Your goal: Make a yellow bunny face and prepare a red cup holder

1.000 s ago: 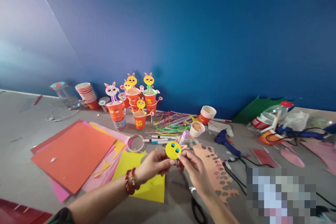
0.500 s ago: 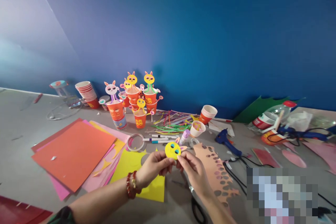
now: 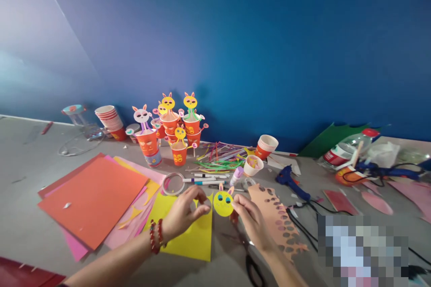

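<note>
My right hand [image 3: 255, 220] pinches the right edge of a round yellow paper bunny face [image 3: 222, 207]. The face has pink ears at its top, blue-and-black eyes and a drawn mouth, and it stands nearly upright. Just left of it, my left hand [image 3: 183, 214] is free of the paper, its thumb and curled fingers apart. Beneath that hand lies a yellow sheet [image 3: 193, 244] with cut-outs along its top. A pair of scissors [image 3: 253, 269] rests on the table below my right hand, partly covered by it.
Paper cups with bunny figures [image 3: 179, 153] stand at the back, beside coloured pipe cleaners [image 3: 218, 161]. Orange sheets [image 3: 97, 197] lie left. Markers [image 3: 205, 182], a glue stick [image 3: 236, 175], punched peach paper [image 3: 269, 210] and a blue glue gun [image 3: 291, 183] with cables lie ahead and right.
My left hand has let go of the bunny face and moved a little left. My right hand keeps it, now turned more upright with its ears pointing up.
</note>
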Available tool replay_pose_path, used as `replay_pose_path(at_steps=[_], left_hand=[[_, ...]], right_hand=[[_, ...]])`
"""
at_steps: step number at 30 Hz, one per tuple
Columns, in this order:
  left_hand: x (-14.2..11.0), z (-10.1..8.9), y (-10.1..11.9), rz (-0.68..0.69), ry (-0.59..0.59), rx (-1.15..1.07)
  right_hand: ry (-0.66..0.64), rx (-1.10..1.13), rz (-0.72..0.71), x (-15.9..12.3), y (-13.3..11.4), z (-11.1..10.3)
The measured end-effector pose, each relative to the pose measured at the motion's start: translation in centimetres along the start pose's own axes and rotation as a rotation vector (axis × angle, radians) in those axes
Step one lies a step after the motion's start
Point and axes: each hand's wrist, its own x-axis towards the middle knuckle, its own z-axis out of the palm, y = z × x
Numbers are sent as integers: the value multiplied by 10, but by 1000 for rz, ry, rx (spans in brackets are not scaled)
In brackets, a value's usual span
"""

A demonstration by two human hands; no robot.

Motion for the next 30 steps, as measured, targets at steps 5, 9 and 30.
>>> replay_pose_path(at_steps=[5,9,30], left_hand=[[7,8,9,-79,-54,-157],[14,6,-3,-148,-31,-77],[43,-21,-30,-87,270,296]], right_hand=[[-80,-47,-3,1,10,10],[-57,-109,10,2,20,9],[-60,-324,-51,0,30,6]])
